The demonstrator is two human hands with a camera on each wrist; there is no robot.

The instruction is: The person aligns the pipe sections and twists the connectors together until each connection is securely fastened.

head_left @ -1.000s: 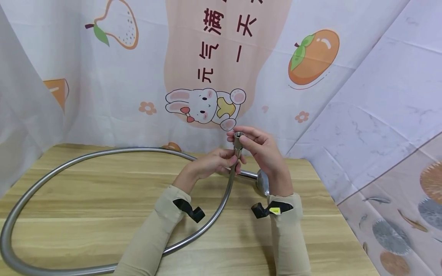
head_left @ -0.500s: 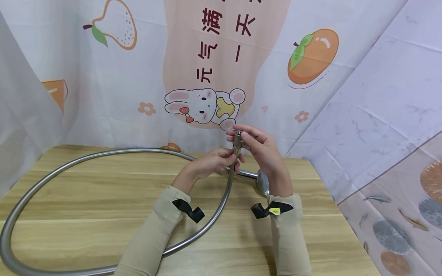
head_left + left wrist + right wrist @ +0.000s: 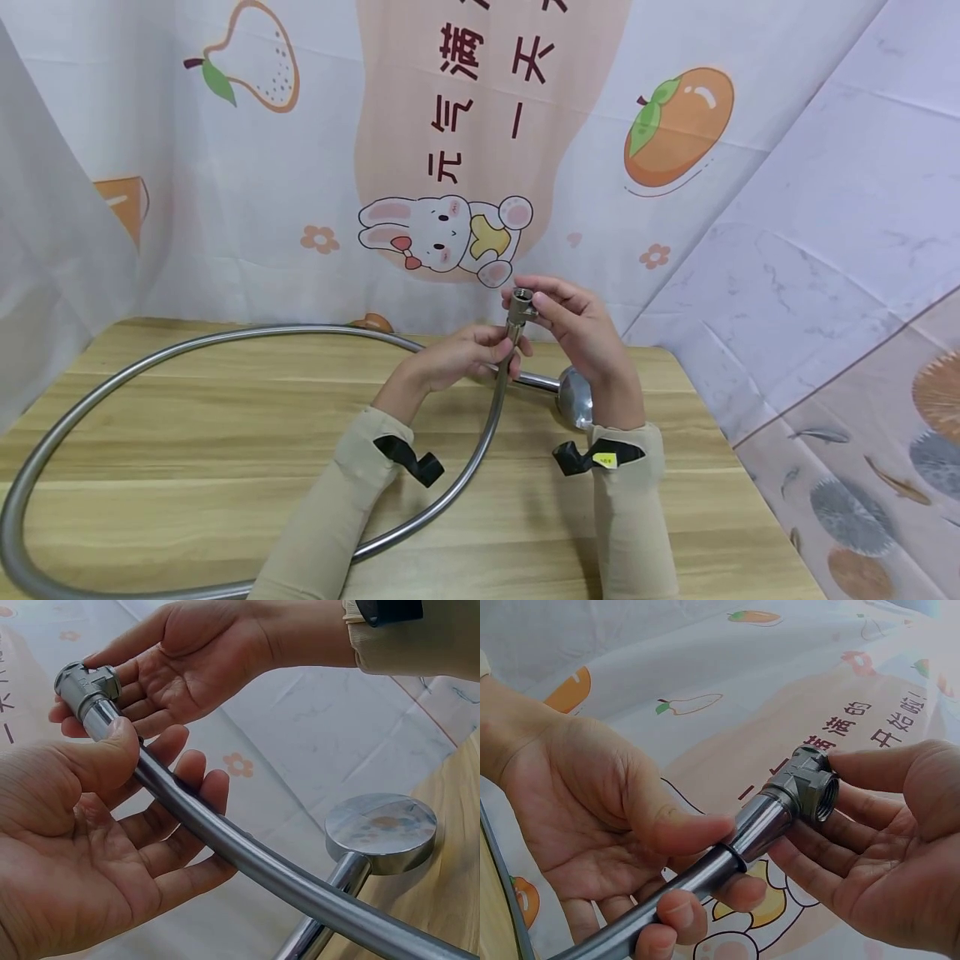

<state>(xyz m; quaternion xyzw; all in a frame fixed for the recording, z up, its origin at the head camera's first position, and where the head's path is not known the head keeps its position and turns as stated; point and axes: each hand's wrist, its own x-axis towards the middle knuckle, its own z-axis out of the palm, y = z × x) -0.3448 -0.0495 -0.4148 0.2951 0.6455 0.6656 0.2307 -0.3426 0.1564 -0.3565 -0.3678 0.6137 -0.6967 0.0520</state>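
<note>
A flexible metal shower hose (image 3: 405,527) rises off the table to a grey metal tee-shaped fitting (image 3: 521,307) at its raised end. My left hand (image 3: 456,357) pinches the hose's shiny end sleeve just under the fitting, thumb on top. With thumb and fingertips, my right hand (image 3: 583,329) holds the fitting, as the right wrist view also shows; there the fitting's (image 3: 802,784) threaded side opening faces the right palm. Behind the hands lies a chrome shower head (image 3: 576,400), its round face plainer in the left wrist view. Part of its handle is hidden by the left hand.
The hose sweeps in a wide loop over the left of the wooden table (image 3: 247,450). A printed curtain (image 3: 255,192) hangs along the back edge, and more sheeting (image 3: 825,208) covers the right side.
The fitting has turned in my right hand, so its side branch now shows towards the right. The right hand and forearm have shifted slightly right; the left hand keeps its hold.
</note>
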